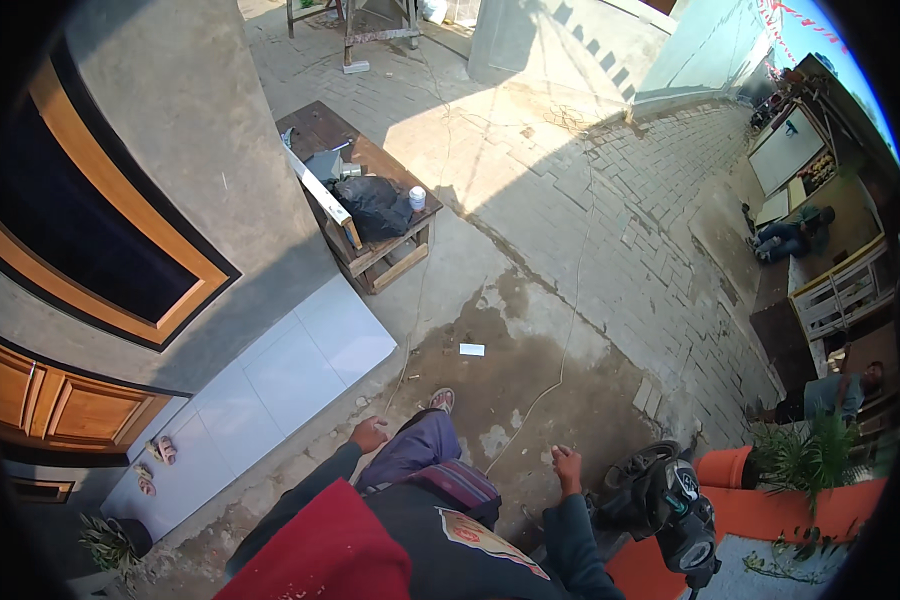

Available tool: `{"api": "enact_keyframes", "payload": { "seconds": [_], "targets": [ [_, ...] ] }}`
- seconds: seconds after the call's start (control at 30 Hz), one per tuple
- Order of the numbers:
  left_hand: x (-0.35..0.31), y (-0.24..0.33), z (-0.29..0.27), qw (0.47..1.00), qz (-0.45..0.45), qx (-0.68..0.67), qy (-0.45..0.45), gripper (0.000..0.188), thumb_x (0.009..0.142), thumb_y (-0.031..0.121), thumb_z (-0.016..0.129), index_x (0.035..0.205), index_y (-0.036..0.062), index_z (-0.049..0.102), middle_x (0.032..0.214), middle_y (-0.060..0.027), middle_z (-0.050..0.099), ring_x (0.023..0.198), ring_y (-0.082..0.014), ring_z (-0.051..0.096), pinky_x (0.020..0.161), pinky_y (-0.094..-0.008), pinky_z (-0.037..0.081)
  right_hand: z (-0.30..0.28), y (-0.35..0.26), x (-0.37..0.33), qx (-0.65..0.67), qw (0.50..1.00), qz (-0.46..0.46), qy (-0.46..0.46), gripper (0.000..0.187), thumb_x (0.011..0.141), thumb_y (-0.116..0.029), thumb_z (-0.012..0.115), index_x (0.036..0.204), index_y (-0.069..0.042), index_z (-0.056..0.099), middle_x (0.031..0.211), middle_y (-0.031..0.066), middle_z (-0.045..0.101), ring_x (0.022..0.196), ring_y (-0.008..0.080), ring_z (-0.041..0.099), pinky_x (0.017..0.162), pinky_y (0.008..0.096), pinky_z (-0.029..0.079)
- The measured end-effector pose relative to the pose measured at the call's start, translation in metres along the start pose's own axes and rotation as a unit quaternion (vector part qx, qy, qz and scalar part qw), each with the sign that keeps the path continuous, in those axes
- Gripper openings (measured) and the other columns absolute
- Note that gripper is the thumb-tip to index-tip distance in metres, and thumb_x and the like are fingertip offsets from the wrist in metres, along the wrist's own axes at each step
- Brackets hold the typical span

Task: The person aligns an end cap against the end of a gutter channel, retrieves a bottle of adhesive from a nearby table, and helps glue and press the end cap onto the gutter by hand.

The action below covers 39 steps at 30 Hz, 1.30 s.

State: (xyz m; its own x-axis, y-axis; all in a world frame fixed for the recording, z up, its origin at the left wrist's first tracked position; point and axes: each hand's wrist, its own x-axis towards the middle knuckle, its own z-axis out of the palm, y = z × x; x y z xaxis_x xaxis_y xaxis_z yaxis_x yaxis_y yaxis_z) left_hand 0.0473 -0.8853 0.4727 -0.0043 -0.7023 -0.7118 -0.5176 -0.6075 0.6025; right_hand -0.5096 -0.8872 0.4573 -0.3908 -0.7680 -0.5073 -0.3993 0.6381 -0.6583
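My left hand point(370, 434) hangs in the air beside my purple-clad leg, fingers loosely apart and nothing in them. Out to my right, near the front of a parked motor scooter point(660, 505), my right hand point(567, 466) is raised with its fingers loosely bent and apart, holding nothing I can see. One sandalled foot point(443, 400) shows ahead of me on damp concrete. Farther on lies a small white rectangular piece point(472, 350). A thin cord point(560, 384) runs along the ground between my hands and away from me.
A wooden table point(380, 160) bears a black plastic bag point(372, 205), a white container point(417, 198) and a long pale board point(315, 185). Left is a white-tiled step point(270, 380) with sandals point(162, 450). At right are an orange planter point(725, 467) and two seated people point(795, 235).
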Motion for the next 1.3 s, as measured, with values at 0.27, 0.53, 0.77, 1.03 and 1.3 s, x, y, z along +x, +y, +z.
{"api": "enact_keyframes", "payload": {
  "seconds": [0.27,0.53,0.77,1.03,1.3],
  "targets": [
    [0.241,0.182,-0.067,0.980,0.089,-0.107,0.144,0.067,0.076,0.022,0.083,0.135,0.0053,0.055,0.090,-0.0099,0.071,0.083,-0.0214,0.069,0.078,-0.0358,0.054,0.001,-0.207,0.134,0.016,0.999,-0.027,-0.018,0.050,0.094,-0.030,0.069,0.129,0.005,0.065,0.094,0.0097,0.073,0.080,0.0152,0.067,0.065,0.0298,0.052],
    [0.412,0.352,-0.166,0.935,0.034,-0.197,0.292,0.095,0.069,0.025,0.088,0.146,0.0048,0.036,0.128,-0.0232,0.055,0.119,-0.0364,0.058,0.101,-0.0461,0.048,-0.062,-0.116,0.227,-0.473,0.740,-0.332,-0.344,0.036,0.090,-0.040,0.068,0.091,-0.004,0.074,0.088,0.0177,0.073,0.083,0.0392,0.071,0.070,0.0489,0.055],
    [0.527,0.372,-0.209,0.848,-0.019,-0.288,0.445,0.106,0.064,0.019,0.091,0.150,0.0100,0.030,0.140,-0.0208,0.042,0.131,-0.0390,0.047,0.110,-0.0454,0.042,-0.079,-0.220,0.449,-0.506,0.591,-0.414,-0.472,0.028,0.091,-0.034,0.065,0.086,-0.008,0.072,0.085,0.0163,0.071,0.078,0.0376,0.070,0.065,0.0505,0.053],
    [0.616,0.362,-0.205,0.751,-0.128,-0.274,0.587,0.091,0.063,0.015,0.090,0.141,0.0126,0.044,0.133,-0.0138,0.052,0.125,-0.0385,0.050,0.106,-0.0450,0.044,0.060,-0.626,0.606,-0.294,0.905,-0.087,-0.296,0.055,0.097,-0.032,0.065,0.136,0.005,0.058,0.105,0.0122,0.071,0.092,0.0199,0.069,0.075,0.0330,0.056],
    [0.525,0.407,-0.164,0.664,0.037,-0.369,0.649,0.072,0.068,0.014,0.083,0.131,0.0072,0.050,0.125,-0.0182,0.055,0.116,-0.0414,0.058,0.098,-0.0440,0.047,0.195,-0.735,0.569,-0.378,0.773,-0.273,-0.429,0.052,0.095,-0.029,0.069,0.134,0.005,0.059,0.107,0.0158,0.072,0.096,0.0210,0.069,0.080,0.0335,0.057]
  ]
}}
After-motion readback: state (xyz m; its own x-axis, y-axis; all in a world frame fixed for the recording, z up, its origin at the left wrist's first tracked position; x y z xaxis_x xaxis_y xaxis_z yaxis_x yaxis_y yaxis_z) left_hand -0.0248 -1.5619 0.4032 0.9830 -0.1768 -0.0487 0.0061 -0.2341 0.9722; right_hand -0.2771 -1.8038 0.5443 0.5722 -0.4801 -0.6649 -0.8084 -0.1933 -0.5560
